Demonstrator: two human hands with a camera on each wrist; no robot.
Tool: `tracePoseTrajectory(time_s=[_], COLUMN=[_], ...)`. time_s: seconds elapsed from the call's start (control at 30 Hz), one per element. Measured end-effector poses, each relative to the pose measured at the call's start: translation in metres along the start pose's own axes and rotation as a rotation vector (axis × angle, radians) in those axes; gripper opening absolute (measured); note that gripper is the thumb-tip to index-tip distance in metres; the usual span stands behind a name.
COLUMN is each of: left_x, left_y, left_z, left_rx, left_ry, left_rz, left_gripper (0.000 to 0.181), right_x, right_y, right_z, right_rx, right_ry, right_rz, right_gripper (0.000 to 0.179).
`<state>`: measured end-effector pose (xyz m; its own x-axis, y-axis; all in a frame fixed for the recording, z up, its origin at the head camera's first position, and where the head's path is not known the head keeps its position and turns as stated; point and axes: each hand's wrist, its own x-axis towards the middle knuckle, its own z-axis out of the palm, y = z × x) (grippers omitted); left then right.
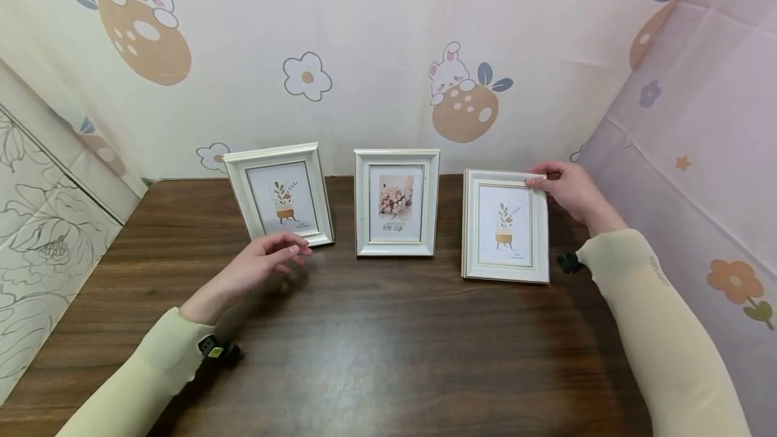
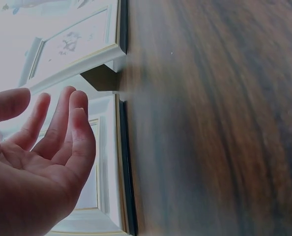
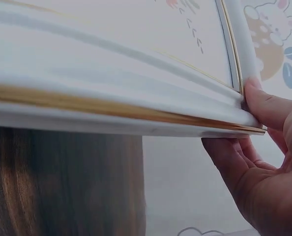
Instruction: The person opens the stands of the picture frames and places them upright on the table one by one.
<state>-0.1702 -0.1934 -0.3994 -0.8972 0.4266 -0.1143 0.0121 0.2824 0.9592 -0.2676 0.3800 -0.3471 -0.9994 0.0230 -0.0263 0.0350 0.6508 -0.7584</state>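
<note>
Three white picture frames with thin gold trim stand in a row on the table. The right picture frame (image 1: 506, 228) shows a potted plant drawing, and my right hand (image 1: 573, 194) pinches its upper right corner, thumb in front and fingers behind, as the right wrist view also shows at the corner (image 3: 251, 120). My left hand (image 1: 267, 261) is just in front of the lower edge of the left picture frame (image 1: 282, 197), its fingers loosely bent and holding nothing. Between them stands the middle picture frame (image 1: 396, 202), with a flower bouquet print.
Behind the dark wood table (image 1: 364, 349) hangs a pale curtain (image 1: 364, 19) printed with rabbits and flowers. More printed cloth (image 1: 698, 154) closes off the right side. Each sleeve carries a small black device (image 1: 570, 262) at the wrist.
</note>
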Motion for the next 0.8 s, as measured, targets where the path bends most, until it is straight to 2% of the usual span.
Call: tracePoseTrajectory(time_s=[0.13,0.5,0.8], left_x=[0.0,0.0,0.008], left_y=[0.001,0.005,0.01], left_z=[-0.001,0.0,0.008], left_rx=[-0.004,0.014,0.003], left_ry=[-0.003,-0.014,-0.054], left_rz=[-0.001,-0.005,0.042], left_gripper=[0.031,0.035,0.033], right_x=[-0.008,-0.032,-0.047], right_y=[-0.006,-0.013,-0.025], right_z=[-0.001,-0.001,-0.006], right_rx=[-0.014,0.068,0.163], right_ry=[0.013,0.065,0.091], right_rz=[-0.02,-0.064,-0.101], right_gripper=[0.047,0.045,0.04])
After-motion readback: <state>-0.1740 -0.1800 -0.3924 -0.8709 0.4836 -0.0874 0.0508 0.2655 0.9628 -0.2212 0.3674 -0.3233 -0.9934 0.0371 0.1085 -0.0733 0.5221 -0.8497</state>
